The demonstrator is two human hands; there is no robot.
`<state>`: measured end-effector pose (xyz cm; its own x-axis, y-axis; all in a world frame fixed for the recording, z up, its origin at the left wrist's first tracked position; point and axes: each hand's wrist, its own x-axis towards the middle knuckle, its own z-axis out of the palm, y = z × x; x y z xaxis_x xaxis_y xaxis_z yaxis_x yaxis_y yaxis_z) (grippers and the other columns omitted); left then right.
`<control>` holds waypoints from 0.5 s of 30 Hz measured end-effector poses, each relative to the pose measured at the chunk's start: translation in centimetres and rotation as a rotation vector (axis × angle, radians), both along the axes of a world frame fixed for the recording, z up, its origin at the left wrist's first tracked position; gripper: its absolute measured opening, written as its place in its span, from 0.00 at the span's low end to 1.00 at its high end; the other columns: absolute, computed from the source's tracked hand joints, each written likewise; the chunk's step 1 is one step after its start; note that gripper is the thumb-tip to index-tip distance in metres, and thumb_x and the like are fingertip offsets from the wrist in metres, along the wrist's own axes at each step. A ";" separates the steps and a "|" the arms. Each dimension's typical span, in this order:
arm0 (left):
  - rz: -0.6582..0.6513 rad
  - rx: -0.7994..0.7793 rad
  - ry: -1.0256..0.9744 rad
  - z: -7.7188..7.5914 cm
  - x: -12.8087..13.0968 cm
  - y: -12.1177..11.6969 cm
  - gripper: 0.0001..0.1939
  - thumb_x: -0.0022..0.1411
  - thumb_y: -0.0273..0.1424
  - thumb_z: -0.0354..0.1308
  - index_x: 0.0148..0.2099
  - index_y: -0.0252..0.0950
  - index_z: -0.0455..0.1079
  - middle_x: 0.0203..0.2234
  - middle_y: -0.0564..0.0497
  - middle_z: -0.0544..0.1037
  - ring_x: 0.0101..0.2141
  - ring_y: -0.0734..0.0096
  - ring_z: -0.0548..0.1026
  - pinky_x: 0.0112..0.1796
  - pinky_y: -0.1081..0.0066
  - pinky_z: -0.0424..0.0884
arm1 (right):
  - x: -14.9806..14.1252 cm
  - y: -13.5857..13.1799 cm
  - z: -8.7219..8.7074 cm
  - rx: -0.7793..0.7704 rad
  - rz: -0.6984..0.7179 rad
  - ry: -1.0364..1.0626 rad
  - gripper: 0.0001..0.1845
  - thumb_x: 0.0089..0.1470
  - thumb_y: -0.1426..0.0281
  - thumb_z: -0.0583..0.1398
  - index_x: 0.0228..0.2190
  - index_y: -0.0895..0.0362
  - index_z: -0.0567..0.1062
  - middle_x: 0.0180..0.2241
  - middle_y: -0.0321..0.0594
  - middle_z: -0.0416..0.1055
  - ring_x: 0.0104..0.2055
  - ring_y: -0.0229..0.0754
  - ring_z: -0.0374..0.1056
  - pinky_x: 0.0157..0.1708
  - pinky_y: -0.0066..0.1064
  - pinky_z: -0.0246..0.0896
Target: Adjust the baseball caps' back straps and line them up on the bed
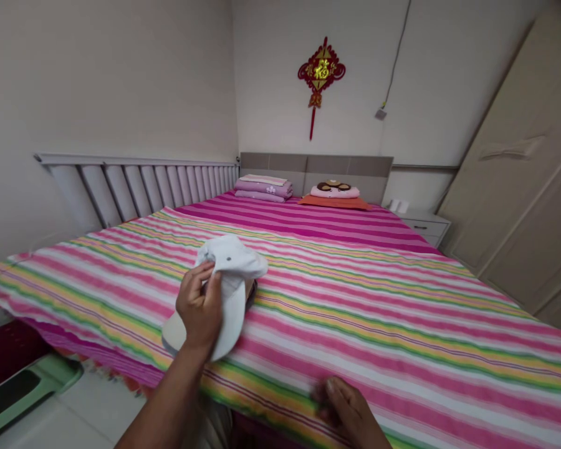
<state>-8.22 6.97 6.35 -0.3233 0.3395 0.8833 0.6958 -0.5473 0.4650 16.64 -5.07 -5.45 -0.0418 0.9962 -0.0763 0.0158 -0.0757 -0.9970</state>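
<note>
A white cap is gripped by its edge in my left hand, with fingers and thumb closed on the fabric. The cap is tilted, its crown upward and its brim hanging down toward me. Beneath it, on the striped bedspread, lies a second pale cap whose brim sticks out to the left; the rest is mostly hidden. My right hand hovers low over the bed's near edge, apart from the caps. Its fingers are bent and smeared by motion, and I see no object in them.
Folded purple bedding and a pink pillow on an orange cloth sit by the headboard. A radiator runs along the left wall. A green stool stands lower left, and a white nightstand is at the far right.
</note>
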 end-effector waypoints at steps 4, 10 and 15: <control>-0.199 -0.038 -0.051 -1.3 4.6 -4.3 0.03 0.56 0.27 0.52 0.33 0.36 0.67 0.34 0.49 0.73 0.40 0.69 0.71 0.43 0.65 0.66 | -0.7 0.3 2.3 0.018 0.124 0.295 0.26 0.49 0.50 0.53 0.36 0.58 0.74 0.39 0.49 0.71 0.42 0.47 0.66 0.45 0.40 0.57; -0.561 -0.142 -0.043 -6.4 9.5 -7.4 0.06 0.55 0.24 0.51 0.34 0.38 0.66 0.32 0.49 0.73 0.38 0.67 0.71 0.40 0.63 0.68 | 0.0 2.0 6.1 0.001 -0.024 0.842 0.36 0.45 0.41 0.47 0.40 0.55 0.73 0.43 0.48 0.72 0.49 0.50 0.64 0.50 0.44 0.52; -0.780 -0.055 0.250 -8.9 10.4 -8.4 0.13 0.52 0.23 0.53 0.40 0.41 0.66 0.31 0.49 0.75 0.40 0.64 0.72 0.46 0.57 0.65 | 3.1 2.4 6.6 -0.145 -0.098 0.886 0.27 0.43 0.47 0.54 0.31 0.57 0.76 0.30 0.47 0.77 0.40 0.54 0.70 0.42 0.48 0.60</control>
<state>2.18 -1.43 -2.55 0.2275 0.4303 0.8735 0.2112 -0.8975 0.3872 19.75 -2.68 1.14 -0.0605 0.9815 -0.1814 -0.7663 -0.1621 -0.6217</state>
